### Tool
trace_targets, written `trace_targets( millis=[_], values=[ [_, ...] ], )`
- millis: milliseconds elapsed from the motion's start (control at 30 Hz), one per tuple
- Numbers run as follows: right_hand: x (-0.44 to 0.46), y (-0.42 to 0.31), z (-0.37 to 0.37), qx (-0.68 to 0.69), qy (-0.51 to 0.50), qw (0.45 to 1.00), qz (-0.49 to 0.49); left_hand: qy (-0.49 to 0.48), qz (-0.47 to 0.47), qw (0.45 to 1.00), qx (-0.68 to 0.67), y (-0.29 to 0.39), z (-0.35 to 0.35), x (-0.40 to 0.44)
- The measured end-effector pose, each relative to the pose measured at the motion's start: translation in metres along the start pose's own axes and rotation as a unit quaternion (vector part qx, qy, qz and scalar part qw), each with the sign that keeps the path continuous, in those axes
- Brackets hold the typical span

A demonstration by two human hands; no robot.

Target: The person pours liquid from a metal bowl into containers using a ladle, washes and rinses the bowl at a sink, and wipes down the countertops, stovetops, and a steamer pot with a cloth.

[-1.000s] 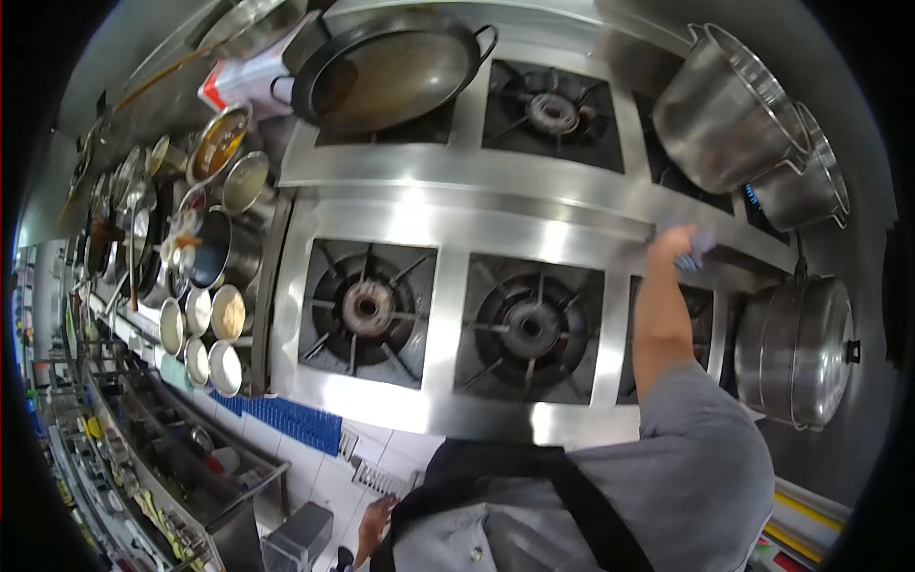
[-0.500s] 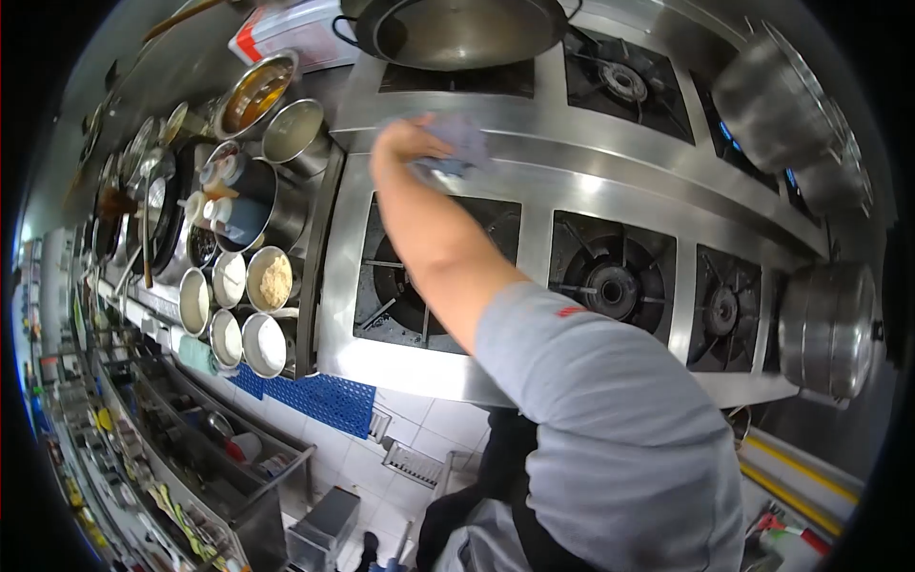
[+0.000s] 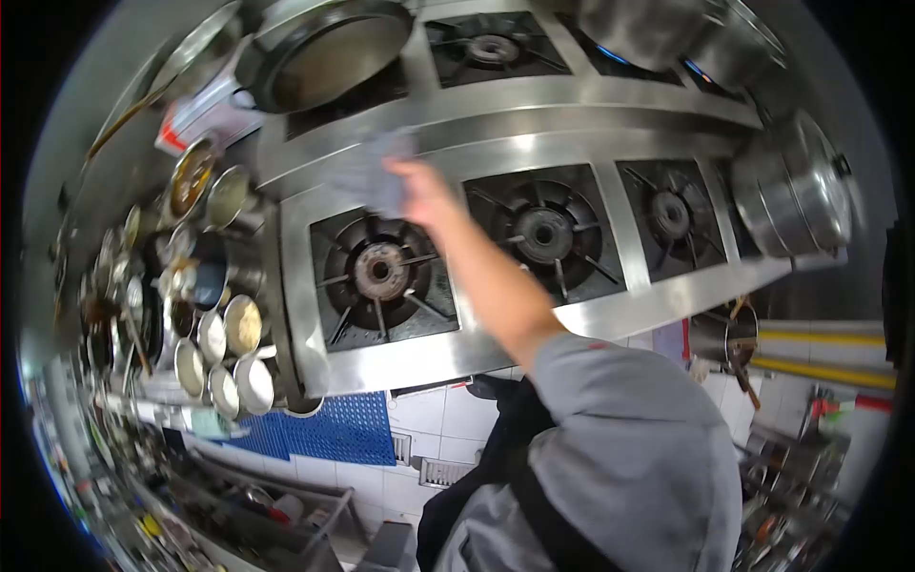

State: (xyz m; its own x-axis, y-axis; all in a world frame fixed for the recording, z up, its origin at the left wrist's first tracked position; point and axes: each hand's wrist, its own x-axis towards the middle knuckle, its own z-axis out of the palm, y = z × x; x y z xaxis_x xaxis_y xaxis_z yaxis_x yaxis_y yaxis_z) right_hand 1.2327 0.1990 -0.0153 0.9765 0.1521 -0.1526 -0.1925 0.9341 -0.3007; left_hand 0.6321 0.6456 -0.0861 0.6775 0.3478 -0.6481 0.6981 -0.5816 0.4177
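My right hand reaches out over the left front of the steel stove, blurred by motion. Its fingers are closed on a grey cloth, which lies over the steel strip behind the front left burner and is also smeared. My bare forearm crosses between that burner and the middle front burner. No part of my left hand shows.
A large wok sits at the back left. Steel pots stand over blue flames at the back right, and a big lidded pot is at the right end. Left of the stove are several bowls, bottles and white containers. A blue mat covers some floor tiles.
My view has turned, so the stove appears shifted left and lower. My right hand and the cloth have moved along the steel strip, now just behind the front left burner, which my arm covers less.
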Motion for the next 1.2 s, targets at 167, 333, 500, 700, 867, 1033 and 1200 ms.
trace_targets(
  millis=[167, 333, 500, 700, 867, 1033, 1200],
  values=[
    [-0.109, -0.114, -0.027, -0.169, 0.107, 0.978, -0.068, 0.209, 0.143, 0.967, 0.001, 0.136, -0.053, 0.093],
    [-0.132, -0.216, -0.028, -0.223, 0.100, 0.961, -0.127, 0.218, 0.322, 0.914, -0.113, 0.363, -0.079, 0.199],
    [-0.103, -0.291, 0.008, -0.215, 0.050, 0.960, -0.172, 0.220, 0.414, 0.883, -0.027, 0.528, -0.066, 0.291],
    [0.010, -0.388, 0.052, -0.390, 0.127, 0.879, -0.242, 0.195, 0.458, 0.863, 0.085, 0.594, -0.067, 0.417],
    [0.185, -0.476, 0.124, -0.682, 0.144, 0.639, -0.326, 0.184, 0.503, 0.844, 0.031, 0.598, -0.067, 0.447],
    [0.386, -0.507, 0.146, -0.887, 0.198, 0.303, -0.287, 0.165, 0.478, 0.863, 0.012, 0.602, -0.067, 0.438],
    [0.505, -0.457, 0.083, -0.945, 0.192, 0.239, -0.111, 0.145, 0.480, 0.865, 0.002, 0.607, -0.072, 0.439]
  ],
)
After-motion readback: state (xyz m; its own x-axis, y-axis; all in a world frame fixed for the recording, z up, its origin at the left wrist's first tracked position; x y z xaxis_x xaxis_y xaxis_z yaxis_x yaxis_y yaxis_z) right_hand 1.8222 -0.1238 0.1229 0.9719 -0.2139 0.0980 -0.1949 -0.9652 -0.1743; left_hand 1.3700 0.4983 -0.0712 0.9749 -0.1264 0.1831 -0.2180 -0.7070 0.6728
